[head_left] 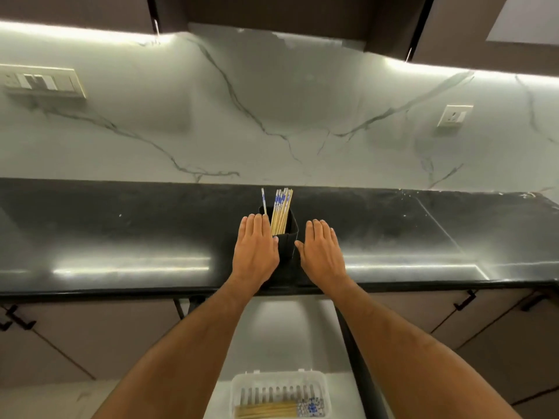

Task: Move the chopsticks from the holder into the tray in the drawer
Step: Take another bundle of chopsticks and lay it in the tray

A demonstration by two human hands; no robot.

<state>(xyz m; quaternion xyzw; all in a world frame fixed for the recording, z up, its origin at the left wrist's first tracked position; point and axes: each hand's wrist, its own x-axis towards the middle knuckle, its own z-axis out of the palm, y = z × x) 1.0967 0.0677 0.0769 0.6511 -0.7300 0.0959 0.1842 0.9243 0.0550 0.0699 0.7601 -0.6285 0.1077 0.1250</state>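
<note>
A black square holder (287, 246) stands on the dark countertop (121, 234). Several wooden chopsticks (281, 211) with blue-and-white tops lean in it, and a single one (263, 201) stands apart at its left. My left hand (255, 251) lies flat with straight fingers against the holder's left side. My right hand (322, 252) is flat just right of the holder. Below, in the open drawer (269, 337), a white slotted tray (279, 394) holds several chopsticks (281, 409) lying sideways.
A marble backsplash rises behind the counter, with a switch panel (42, 81) at left and a socket (453, 115) at right. Cabinet doors with dark handles (465, 299) flank the drawer. Dark upper cabinets hang overhead.
</note>
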